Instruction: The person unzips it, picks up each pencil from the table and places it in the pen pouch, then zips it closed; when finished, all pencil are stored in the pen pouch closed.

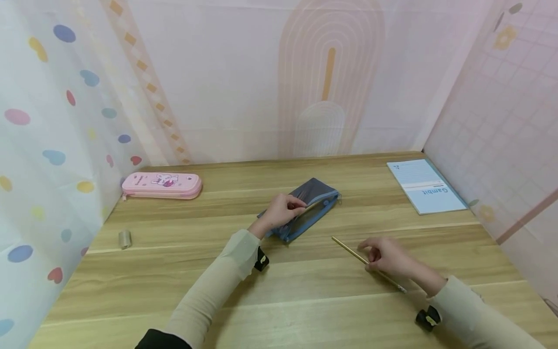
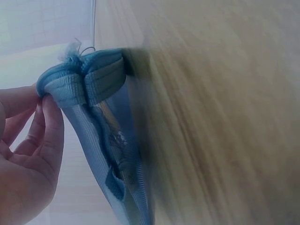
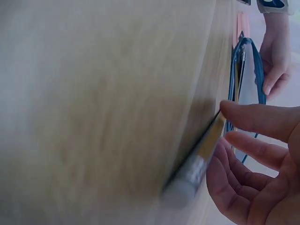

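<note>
A blue mesh zip pouch point(image 1: 315, 188) lies at the middle of the table with its mouth spread apart. My left hand point(image 1: 282, 211) pinches the upper edge of that mouth between thumb and fingers. Through the opening, the left wrist view gives a glimpse of a yellowish stick-like thing point(image 2: 108, 115) inside, partly hidden by the zip edge. To the right of the pouch a gold pencil point(image 1: 347, 246) lies slantwise, low against the table. My right hand point(image 1: 391, 258) pinches it around the middle. Its pale eraser end point(image 3: 180, 193) points towards me.
A pink pencil case point(image 1: 161, 185) with a rabbit picture sits at the back left. In front of it stands a small grey cylinder point(image 1: 125, 239). At the back right lies a light blue notebook point(image 1: 427, 186). Printed cloth walls border the table on the left, back and right.
</note>
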Available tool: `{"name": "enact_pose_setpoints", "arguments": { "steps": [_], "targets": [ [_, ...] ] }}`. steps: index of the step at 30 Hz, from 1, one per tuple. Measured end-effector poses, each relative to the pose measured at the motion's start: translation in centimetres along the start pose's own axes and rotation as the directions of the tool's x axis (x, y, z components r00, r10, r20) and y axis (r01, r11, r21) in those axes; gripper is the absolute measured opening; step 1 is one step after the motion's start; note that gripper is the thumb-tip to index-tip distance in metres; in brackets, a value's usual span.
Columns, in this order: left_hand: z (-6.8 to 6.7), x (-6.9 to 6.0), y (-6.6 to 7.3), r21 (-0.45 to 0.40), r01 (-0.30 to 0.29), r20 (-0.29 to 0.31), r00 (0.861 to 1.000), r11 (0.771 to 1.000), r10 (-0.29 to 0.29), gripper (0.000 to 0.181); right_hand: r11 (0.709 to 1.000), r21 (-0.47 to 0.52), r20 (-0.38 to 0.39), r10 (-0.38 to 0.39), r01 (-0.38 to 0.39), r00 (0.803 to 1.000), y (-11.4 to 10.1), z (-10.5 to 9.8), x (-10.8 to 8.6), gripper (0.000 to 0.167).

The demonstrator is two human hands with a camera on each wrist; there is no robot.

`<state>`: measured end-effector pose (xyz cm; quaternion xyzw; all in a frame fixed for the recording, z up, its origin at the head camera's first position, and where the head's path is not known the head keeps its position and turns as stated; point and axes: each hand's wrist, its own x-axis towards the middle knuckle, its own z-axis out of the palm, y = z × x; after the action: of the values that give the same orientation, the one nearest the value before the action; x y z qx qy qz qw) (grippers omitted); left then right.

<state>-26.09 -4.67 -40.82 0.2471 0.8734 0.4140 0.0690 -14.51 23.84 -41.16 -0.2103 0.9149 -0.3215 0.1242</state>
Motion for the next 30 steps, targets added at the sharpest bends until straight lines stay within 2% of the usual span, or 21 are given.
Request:
{"name": "enact_pose_setpoints", "arguments": {
  "steps": [6,9,11,14,18,21,23,27,30],
  "targets": [
    [0.1,-0.1,0.0,0.003,0.010,0.004,1.000,1.000,-0.010,0.020,0.999,-0.036,-0.010,-0.035,0.034,0.999,-0.2,0.4,-0.1,0.035],
    [0.1,-0.1,0.0,0.007,0.008,0.001,1.000,1.000,-0.008,0.019,0.999,-0.021,-0.015,-0.036,0.036,0.999,-0.1,0.5,-0.1,0.036],
    [0.1,-0.1,0.0,0.006,0.004,0.001,1.000,1.000,-0.004,0.019,0.999,0.016,-0.011,-0.027,0.027,1.000,0.1,0.5,-0.1,0.036],
    [0.2,0.0,0.0,0.005,0.002,-0.002,1.000,1.000,-0.002,0.019,0.991,0.131,0.000,0.009,-0.009,1.000,0.4,0.6,-0.1,0.037],
    [0.1,0.0,0.0,0.007,0.003,-0.001,1.000,1.000,-0.003,0.019,0.948,0.308,0.000,0.080,-0.076,0.997,0.5,0.5,0.0,0.036],
    [0.1,0.1,-0.1,-0.001,0.008,0.004,1.000,1.000,-0.008,0.020,0.905,0.407,-0.017,0.144,-0.124,0.989,0.4,0.5,0.3,0.037],
    [0.1,0.1,-0.2,-0.004,0.011,0.005,1.000,1.000,-0.011,0.019,0.886,0.441,-0.044,0.182,-0.144,0.982,0.4,0.6,0.5,0.038],
    [0.2,0.1,-0.2,-0.005,0.017,0.000,1.000,1.000,-0.017,0.019,0.839,0.526,-0.122,0.239,-0.141,0.963,0.0,1.2,1.4,0.038],
    [0.2,0.2,-0.1,-0.005,0.014,-0.002,1.000,1.000,-0.014,0.019,0.773,0.623,-0.172,0.288,-0.122,0.942,-0.5,1.7,2.1,0.040]
  ]
}}
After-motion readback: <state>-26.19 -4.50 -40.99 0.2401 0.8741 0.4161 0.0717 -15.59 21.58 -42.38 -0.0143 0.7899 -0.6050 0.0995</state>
